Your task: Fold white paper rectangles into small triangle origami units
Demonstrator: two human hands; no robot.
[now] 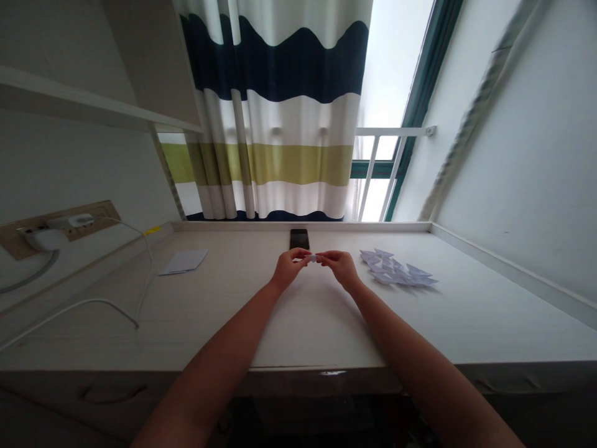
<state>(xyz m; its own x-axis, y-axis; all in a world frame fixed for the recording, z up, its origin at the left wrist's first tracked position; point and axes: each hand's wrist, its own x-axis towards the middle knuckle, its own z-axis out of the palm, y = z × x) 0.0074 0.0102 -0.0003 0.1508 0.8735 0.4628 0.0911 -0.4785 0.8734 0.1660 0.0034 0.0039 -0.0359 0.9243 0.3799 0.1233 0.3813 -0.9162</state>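
Observation:
Between my two hands, above the middle of the white desk (224,323), is a small piece of white paper (313,257). My left hand (290,266) pinches its left side with thumb and fingertips. The fingertips of my right hand (341,266) close on its right side. Most of the paper is covered by the fingers, so its folds are too small to make out. Just beyond my left hand lies a dark phone (299,238). To the right of my right hand spreads a pile of folded white paper triangles (396,269).
A stack of flat white paper sheets (184,261) lies at the left of the desk. A white cable (148,255) runs from a wall socket panel (69,225) onto the desk. A striped curtain (280,124) hangs behind the desk's raised back edge.

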